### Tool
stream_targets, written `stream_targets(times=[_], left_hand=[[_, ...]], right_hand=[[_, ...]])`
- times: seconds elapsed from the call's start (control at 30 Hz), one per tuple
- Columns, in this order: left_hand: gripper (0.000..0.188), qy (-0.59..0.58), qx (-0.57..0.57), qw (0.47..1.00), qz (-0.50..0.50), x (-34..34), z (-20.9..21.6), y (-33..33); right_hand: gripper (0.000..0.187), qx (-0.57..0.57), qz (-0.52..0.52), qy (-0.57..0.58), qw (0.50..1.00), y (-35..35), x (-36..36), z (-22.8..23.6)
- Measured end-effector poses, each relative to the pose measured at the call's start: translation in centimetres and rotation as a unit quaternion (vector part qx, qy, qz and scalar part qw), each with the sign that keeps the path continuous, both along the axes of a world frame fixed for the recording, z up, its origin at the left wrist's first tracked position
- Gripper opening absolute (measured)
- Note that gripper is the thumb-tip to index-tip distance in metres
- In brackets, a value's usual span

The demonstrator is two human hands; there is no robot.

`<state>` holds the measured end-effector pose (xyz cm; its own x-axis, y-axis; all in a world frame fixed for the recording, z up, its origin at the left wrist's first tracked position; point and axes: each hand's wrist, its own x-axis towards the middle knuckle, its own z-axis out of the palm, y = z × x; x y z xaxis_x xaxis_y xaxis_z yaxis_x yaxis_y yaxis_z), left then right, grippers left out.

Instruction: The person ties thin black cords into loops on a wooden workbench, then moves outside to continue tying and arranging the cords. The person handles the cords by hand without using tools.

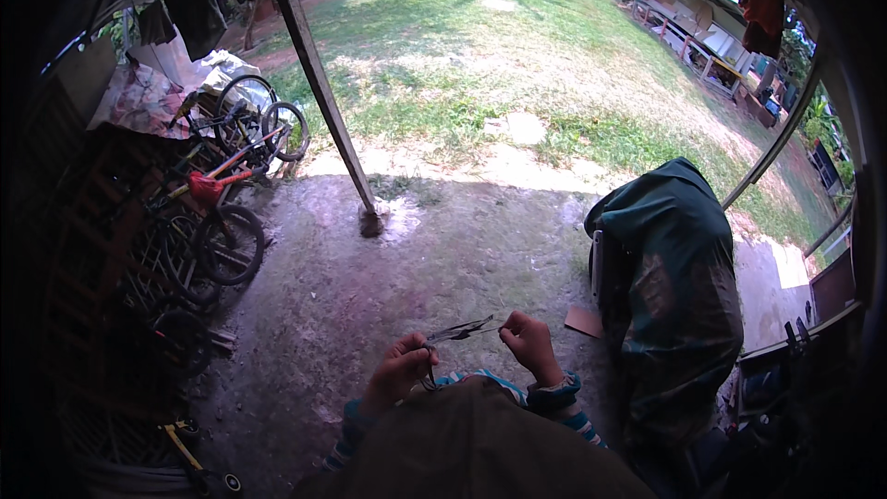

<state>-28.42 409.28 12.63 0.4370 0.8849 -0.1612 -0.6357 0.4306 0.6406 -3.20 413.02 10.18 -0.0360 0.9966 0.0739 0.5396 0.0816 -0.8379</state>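
In front of my body, my left hand (399, 371) is closed round one end of a dark, slender, strip-like thing (459, 329) with a pale shine along it. Part of it dangles below my left fingers. To the right, my right hand (532, 347) is raised with its fingers pinched together on a thin dark strand (484, 331), which runs toward the strip. What kind of thing this is, I cannot make out at this size. Striped blue and white sleeves (565, 397) cover my forearms, and dark brown cloth (462, 444) fills the lower middle.
Several bicycles (231, 240) are piled on the left, with a yellow scooter (180, 444) nearer. A wooden post (323, 92) stands on the concrete floor (342, 259). At right is a bulky thing under a dark green cover (679, 259), beside a brown flat piece (584, 320). Grass (443, 55) lies beyond.
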Motion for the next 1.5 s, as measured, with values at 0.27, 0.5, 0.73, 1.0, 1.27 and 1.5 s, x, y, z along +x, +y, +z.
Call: stream_targets(times=[0.27, 0.5, 0.73, 1.0, 1.27, 1.5], left_hand=[[0.010, -0.168, -0.012, 0.977, 0.134, -4.6, 0.4, -0.2], [0.022, -0.262, 0.055, 0.935, 0.231, -10.2, -0.1, -0.5], [0.020, -0.219, 0.070, 0.903, 0.362, -13.5, -0.3, -1.6], [0.018, -0.255, -0.032, 0.906, 0.337, -12.5, -3.4, -1.0], [0.018, -0.172, -0.075, 0.924, 0.333, -9.9, -6.3, -0.1], [0.056, -0.096, -0.185, 0.905, 0.371, -7.6, -5.8, -0.6]], right_hand=[[0.018, -0.030, -0.093, -0.016, 0.995, 0.7, 5.0, -2.3], [0.014, 0.013, -0.208, -0.106, 0.972, 0.8, 11.4, -6.1], [0.016, -0.040, -0.295, -0.132, 0.946, -0.3, 15.6, -6.4], [0.012, -0.097, -0.224, -0.021, 0.969, 0.3, 14.1, -6.8], [0.006, -0.078, -0.115, -0.002, 0.990, 2.3, 11.7, -7.0], [0.008, -0.103, -0.074, 0.054, 0.990, 2.8, 8.5, -3.8]])
